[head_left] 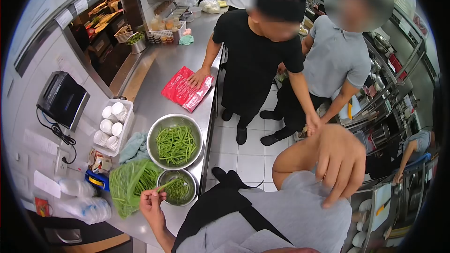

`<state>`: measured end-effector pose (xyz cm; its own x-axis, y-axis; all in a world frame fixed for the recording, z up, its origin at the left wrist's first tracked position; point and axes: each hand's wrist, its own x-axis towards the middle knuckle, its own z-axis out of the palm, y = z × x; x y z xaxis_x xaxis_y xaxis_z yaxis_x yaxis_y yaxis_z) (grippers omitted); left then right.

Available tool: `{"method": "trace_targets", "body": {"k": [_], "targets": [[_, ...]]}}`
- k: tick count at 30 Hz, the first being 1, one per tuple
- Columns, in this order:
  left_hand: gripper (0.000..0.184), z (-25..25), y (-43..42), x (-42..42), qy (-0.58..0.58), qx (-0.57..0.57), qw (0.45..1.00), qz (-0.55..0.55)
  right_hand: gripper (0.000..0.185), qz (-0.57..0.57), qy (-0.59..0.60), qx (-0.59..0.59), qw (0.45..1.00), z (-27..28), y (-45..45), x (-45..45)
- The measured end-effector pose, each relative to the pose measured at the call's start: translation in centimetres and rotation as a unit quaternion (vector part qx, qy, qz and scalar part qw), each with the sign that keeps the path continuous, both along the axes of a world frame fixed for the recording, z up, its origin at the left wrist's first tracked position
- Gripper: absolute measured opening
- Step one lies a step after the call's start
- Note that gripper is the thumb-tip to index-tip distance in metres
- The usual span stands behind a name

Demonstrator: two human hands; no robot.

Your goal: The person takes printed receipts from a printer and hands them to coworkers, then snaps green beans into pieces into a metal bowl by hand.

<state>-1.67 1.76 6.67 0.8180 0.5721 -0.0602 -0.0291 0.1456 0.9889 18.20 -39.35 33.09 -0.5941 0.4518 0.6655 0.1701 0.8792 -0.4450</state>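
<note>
My left hand (153, 204) pinches a green bean (165, 187), its fingers closed at the edge of the smaller bowl. That small steel bowl (194, 197) holds short green bits, perhaps bean ends (178, 189). Beside it, a green plastic bag (120, 192) lies open with long green beans (146, 178) inside. Just behind stands a larger steel bowl (198, 133) with trimmed green beans (174, 145) in it. Raised in front of my right shoulder, my right hand (341, 159) has its fingers loosely stretched downward, with nothing visible in them.
A person in black (258, 61) rests a hand on a red packet (185, 88) on the steel counter (154, 98). Another person in grey (341, 54) stands close by. A white bin of cups (129, 124), a teal cloth (135, 147) and bagged cups (86, 208) line the wall.
</note>
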Motion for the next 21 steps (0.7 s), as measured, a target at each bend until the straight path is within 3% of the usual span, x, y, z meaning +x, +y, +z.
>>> {"method": "trace_targets", "body": {"k": [12,14,15,16,18,19,21], "targets": [[0.013,0.7,0.1,0.6,0.001,-0.006,1.000,-0.018,0.026,-0.015,0.044,0.062,0.997,-1.1,0.3,1.2],[0.013,0.8,-0.1,0.7,-0.007,-0.013,1.000,-0.021,0.021,-0.178,0.089,-0.034,0.979,-4.9,1.3,3.1],[0.013,1.0,-0.3,0.8,-0.010,-0.010,1.000,-0.024,0.020,-0.290,0.125,-0.093,0.944,-6.2,3.7,2.8],[0.013,1.2,-0.6,0.9,-0.013,-0.007,1.000,-0.026,0.023,-0.392,0.163,-0.237,0.874,-6.1,6.2,2.0],[0.012,1.5,-1.1,1.1,-0.014,-0.001,0.999,-0.030,0.035,-0.511,0.145,-0.213,0.820,-12.7,12.9,1.5],[0.012,1.6,-1.4,1.3,-0.010,0.002,0.999,-0.033,0.038,-0.568,0.120,-0.210,0.786,-15.7,15.5,0.7],[0.011,1.4,-1.8,1.4,-0.007,0.007,0.999,-0.033,0.032,-0.533,0.143,-0.260,0.792,-22.6,18.9,-0.4]]}}
